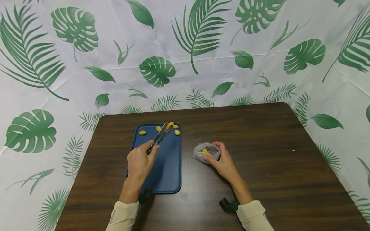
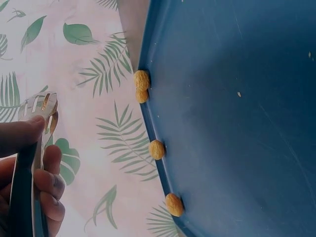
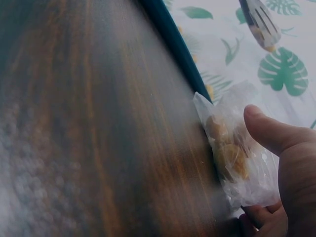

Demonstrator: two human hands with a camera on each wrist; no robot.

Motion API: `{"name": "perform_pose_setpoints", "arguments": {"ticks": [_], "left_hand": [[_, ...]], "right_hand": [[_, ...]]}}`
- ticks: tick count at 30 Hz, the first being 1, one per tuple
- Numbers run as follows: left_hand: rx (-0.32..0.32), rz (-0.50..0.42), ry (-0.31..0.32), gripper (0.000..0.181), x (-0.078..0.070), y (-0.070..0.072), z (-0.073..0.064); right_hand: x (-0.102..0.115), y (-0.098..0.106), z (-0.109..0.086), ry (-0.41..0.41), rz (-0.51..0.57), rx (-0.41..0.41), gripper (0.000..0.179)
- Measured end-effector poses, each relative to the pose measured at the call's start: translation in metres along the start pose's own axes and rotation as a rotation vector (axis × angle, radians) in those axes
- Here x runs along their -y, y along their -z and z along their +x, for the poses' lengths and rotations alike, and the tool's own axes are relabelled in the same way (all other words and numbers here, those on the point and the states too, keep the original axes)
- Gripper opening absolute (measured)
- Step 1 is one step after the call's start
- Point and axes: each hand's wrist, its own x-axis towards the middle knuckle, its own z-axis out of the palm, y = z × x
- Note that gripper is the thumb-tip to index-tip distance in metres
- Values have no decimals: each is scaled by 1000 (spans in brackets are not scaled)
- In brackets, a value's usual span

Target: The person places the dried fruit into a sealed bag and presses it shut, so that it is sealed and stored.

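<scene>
A pair of dark-handled tongs with slotted, silvery heads [image 1: 157, 140] is pinched between the thumb and curled fingers of the left hand [image 1: 141, 162], its tips pointed toward one o'clock. A yellowish-tan, rough-shelled peanut [image 1: 170, 124] is seen at those tips; how firmly it is clamped cannot be told. Beneath lies a dark blue, rectangular, low-rimmed tray [image 1: 164, 168], on which loose peanuts [image 1: 143, 132] are spread near the far rim, from eleven to one o'clock. At the tray's three o'clock, apart from it, a small, clear, crinkled plastic bag [image 1: 198, 156], with several peanuts inside, is held by the right hand [image 1: 226, 165], its thumb at the bag's five o'clock and its fingers curled about the two o'clock side. Should the pinch be loosened, the rounded shell could be let slip; if it is squeezed too hard, the shell could be cracked or shot out sideways. Between tray and bag a strip of brown wood-grain table [image 1: 186, 179] is left uncovered, onto which a dropped peanut could be rolled. Because the bag is thin and limp, its mouth could be folded inward by a careless touch, or its contents spilled if it is tilted.
</scene>
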Motion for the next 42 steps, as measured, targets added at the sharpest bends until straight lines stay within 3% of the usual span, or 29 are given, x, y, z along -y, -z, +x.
{"name": "perform_pose_setpoints", "arguments": {"ticks": [15,25,42], "left_hand": [[-13,-30,-60,27,-11,2,-3],[-8,-21,-144,22,-17,-5,-6],[46,-55,-164,18,-24,-8,-5]], "right_hand": [[1,0,0,2,3,-4,75],[0,0,0,5,6,-8,75],[-2,-1,2,-4,0,-2,76]]}}
